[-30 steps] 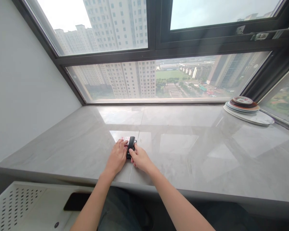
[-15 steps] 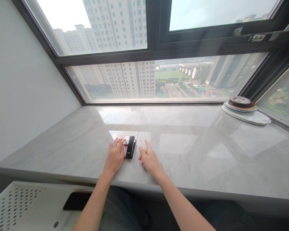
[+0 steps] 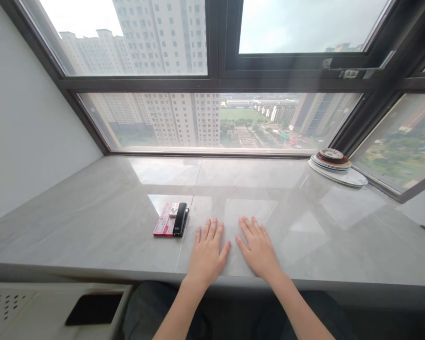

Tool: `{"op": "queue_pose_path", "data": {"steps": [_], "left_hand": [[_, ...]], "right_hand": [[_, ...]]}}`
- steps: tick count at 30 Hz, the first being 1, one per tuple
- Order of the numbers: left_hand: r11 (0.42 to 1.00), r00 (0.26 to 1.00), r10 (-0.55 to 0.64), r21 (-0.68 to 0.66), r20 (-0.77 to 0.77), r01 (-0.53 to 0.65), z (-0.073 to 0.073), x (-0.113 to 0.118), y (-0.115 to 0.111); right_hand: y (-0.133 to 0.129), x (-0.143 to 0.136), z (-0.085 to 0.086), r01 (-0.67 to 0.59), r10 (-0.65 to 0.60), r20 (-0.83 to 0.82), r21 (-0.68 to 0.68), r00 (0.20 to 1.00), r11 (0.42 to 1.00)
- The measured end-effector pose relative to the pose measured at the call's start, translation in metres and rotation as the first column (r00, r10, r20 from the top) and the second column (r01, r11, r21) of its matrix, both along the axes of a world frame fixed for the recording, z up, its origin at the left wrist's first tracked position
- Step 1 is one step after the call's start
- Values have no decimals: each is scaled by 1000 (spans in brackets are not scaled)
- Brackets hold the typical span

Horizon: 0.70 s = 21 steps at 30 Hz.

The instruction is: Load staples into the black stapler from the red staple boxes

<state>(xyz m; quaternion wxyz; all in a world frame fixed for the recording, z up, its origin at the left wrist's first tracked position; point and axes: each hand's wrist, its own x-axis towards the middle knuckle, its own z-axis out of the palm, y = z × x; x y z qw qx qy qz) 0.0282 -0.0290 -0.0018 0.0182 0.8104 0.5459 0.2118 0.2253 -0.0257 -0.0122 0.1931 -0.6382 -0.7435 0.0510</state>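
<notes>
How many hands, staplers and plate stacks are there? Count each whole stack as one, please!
Bare hands, left hand and right hand: 2
Long black stapler: 1
Stack of round, flat, multicoloured plates: 1
Total: 4

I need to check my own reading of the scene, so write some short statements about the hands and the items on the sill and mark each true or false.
1. The black elongated stapler lies nearer the bare left hand than the bare right hand. True.
2. The left hand is gripping the stapler. False: the left hand holds nothing and lies palm down on the glossy grey marbled sill.
3. The flat red-and-white packet lies to the left of the stapler. True.
4. The packet lies to the right of both hands. False: the packet is to the left of both.
5. The stack of round plates is near the sill's far right corner. True.
</notes>
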Motion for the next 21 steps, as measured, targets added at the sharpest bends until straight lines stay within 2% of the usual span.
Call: {"op": "queue_pose_path", "data": {"steps": [3, 6, 21], "left_hand": [[1000, 1000, 9, 4, 1, -9, -7, -3, 2], [1000, 1000, 3, 7, 6, -3, -7, -7, 2], [1000, 1000, -11, -2, 0, 11, -5, -7, 3]], "right_hand": [[-2, -10, -3, 17, -17, 121, -1, 992, 1000], [-4, -14, -4, 31, -29, 168, -8, 985, 999], [-7, -10, 0, 21, -15, 153, -32, 988, 999]]}}
